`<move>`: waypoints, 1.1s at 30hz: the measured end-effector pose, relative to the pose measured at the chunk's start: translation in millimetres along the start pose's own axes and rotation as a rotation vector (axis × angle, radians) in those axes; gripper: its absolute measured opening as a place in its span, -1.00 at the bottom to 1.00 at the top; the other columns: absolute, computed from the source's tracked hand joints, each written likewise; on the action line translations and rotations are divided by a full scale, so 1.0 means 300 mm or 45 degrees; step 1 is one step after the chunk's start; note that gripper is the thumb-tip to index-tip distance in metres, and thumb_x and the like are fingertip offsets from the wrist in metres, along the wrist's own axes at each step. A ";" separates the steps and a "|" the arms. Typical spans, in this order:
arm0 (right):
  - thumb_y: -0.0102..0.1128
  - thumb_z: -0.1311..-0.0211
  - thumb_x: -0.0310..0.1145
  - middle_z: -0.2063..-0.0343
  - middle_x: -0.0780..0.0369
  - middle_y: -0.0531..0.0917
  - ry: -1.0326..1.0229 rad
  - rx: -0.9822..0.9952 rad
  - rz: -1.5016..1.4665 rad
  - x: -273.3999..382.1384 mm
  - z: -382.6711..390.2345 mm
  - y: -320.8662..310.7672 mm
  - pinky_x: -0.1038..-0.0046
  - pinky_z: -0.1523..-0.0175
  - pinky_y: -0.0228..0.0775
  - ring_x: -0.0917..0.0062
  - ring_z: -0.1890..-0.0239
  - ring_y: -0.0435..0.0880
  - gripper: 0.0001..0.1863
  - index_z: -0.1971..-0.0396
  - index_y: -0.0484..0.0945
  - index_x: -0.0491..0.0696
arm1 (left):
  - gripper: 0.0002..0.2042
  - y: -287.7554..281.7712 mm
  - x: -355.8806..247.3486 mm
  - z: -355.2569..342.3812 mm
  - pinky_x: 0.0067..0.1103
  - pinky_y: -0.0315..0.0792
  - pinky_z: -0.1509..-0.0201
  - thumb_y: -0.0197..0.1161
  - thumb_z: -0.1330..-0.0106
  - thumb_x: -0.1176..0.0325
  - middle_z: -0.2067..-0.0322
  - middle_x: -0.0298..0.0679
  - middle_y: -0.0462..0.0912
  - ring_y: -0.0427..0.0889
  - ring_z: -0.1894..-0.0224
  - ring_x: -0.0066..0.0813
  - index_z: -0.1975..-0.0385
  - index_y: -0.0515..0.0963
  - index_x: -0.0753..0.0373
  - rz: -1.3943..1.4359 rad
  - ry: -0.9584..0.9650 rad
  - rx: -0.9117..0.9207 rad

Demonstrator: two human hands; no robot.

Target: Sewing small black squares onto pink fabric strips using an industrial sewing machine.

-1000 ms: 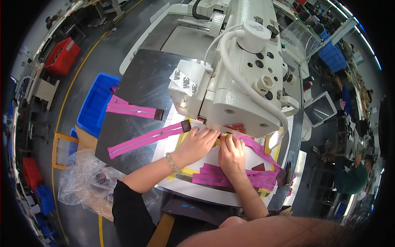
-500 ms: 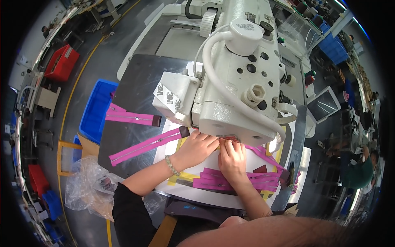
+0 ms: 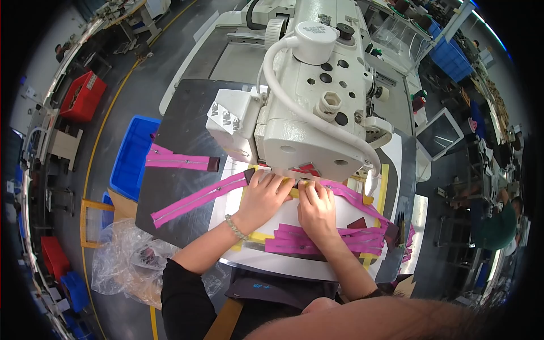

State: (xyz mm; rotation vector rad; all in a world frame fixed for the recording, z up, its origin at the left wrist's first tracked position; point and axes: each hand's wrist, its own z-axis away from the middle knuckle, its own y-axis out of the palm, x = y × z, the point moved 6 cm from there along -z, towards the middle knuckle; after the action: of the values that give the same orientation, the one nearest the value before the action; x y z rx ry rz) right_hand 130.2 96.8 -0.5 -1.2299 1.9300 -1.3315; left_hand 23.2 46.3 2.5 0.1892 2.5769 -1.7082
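Both hands work close together under the head of a white industrial sewing machine [image 3: 317, 133], at a yellow-edged white plate [image 3: 272, 218]. My left hand [image 3: 262, 199] has bent fingertips closed by the needle area; what they hold is hidden. Beside it lies a pink zipper [image 3: 198, 198] with a dark end tab. Closed fingers of my right hand [image 3: 317, 211] press on the end of another pink zipper [image 3: 354, 198], which trails right. Several more pink zippers [image 3: 323, 241] are piled just below my right hand, with a small dark red patch [image 3: 357, 223] next to them.
Another pink zipper [image 3: 181, 161] lies at the left on the dark metal table [image 3: 170, 122]. A blue bin [image 3: 133, 156] stands beyond the table's left edge, above crumpled clear plastic [image 3: 130, 258]. At the right is a tilted screen [image 3: 440, 136].
The fingertips of my hands have drawn slightly apart, and more of the zipper beside my right hand shows. The whole view has shifted a little.
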 end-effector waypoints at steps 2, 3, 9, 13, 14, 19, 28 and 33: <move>0.12 0.06 -0.49 0.18 0.07 0.51 -0.015 -0.042 0.012 0.001 -0.008 -0.009 0.31 0.04 0.36 0.27 0.12 0.51 -0.58 0.11 0.54 -0.26 | -0.61 0.011 -0.010 0.006 -0.33 0.23 -0.14 0.28 -0.11 0.11 0.15 -0.33 0.54 0.50 0.09 -0.44 0.05 0.54 0.06 -0.026 -0.013 0.000; 0.09 0.00 -0.49 0.23 0.08 0.51 -0.032 -0.086 0.024 0.004 -0.010 -0.020 0.33 0.08 0.38 0.28 0.15 0.53 -0.65 0.16 0.56 -0.27 | -0.62 0.011 -0.014 0.007 -0.31 0.23 -0.15 0.27 -0.13 0.11 0.14 -0.31 0.53 0.50 0.08 -0.44 0.05 0.54 0.04 -0.054 -0.027 -0.003; 0.10 0.02 -0.47 0.24 0.07 0.51 -0.037 -0.062 -0.016 0.004 -0.008 -0.022 0.31 0.07 0.38 0.26 0.13 0.55 -0.63 0.16 0.55 -0.28 | -0.66 0.011 -0.019 0.001 -0.26 0.27 -0.14 0.26 -0.14 0.13 0.21 -0.28 0.55 0.52 0.10 -0.39 0.08 0.57 0.04 -0.118 -0.008 -0.042; 0.09 0.03 -0.47 0.25 0.07 0.51 -0.019 -0.027 -0.015 -0.005 -0.008 -0.015 0.31 0.07 0.38 0.24 0.12 0.56 -0.64 0.17 0.55 -0.28 | -0.67 0.002 -0.023 -0.012 -0.25 0.28 -0.13 0.26 -0.13 0.15 0.23 -0.28 0.55 0.52 0.11 -0.38 0.10 0.58 0.04 -0.110 0.045 -0.070; 0.09 0.03 -0.48 0.26 0.07 0.51 -0.025 -0.037 -0.017 -0.007 -0.007 -0.012 0.31 0.07 0.38 0.24 0.12 0.56 -0.64 0.18 0.55 -0.28 | -0.67 0.000 -0.025 -0.014 -0.24 0.27 -0.18 0.23 -0.15 0.19 0.22 -0.26 0.55 0.51 0.09 -0.37 0.09 0.57 0.09 -0.101 0.039 -0.060; 0.07 0.01 -0.48 0.25 0.07 0.51 -0.027 -0.055 0.007 -0.003 -0.007 -0.010 0.32 0.08 0.38 0.24 0.12 0.56 -0.66 0.19 0.55 -0.28 | -0.67 0.012 -0.022 -0.008 -0.22 0.24 -0.23 0.20 -0.17 0.24 0.19 -0.23 0.54 0.50 0.04 -0.34 0.06 0.55 0.14 -0.077 0.015 -0.001; 0.07 0.01 -0.47 0.25 0.06 0.51 -0.016 -0.050 0.017 -0.003 -0.010 -0.010 0.32 0.07 0.38 0.25 0.13 0.56 -0.66 0.20 0.55 -0.29 | -0.67 0.008 -0.022 -0.011 -0.19 0.24 -0.21 0.19 -0.17 0.25 0.15 -0.20 0.53 0.49 0.03 -0.31 0.05 0.54 0.14 -0.115 0.009 0.031; 0.07 0.02 -0.47 0.24 0.05 0.50 -0.034 -0.029 0.039 0.003 -0.011 0.001 0.32 0.05 0.38 0.25 0.11 0.56 -0.65 0.19 0.54 -0.29 | -0.66 0.021 -0.009 -0.005 -0.18 0.26 -0.18 0.21 -0.16 0.24 0.18 -0.19 0.54 0.51 0.05 -0.28 0.05 0.54 0.13 -0.087 0.005 0.029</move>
State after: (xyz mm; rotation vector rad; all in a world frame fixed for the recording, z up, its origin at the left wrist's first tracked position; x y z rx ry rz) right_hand 127.0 97.7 0.7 -1.2180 1.9429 -1.2749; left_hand 26.7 49.9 -2.5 0.1069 2.5969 -1.7614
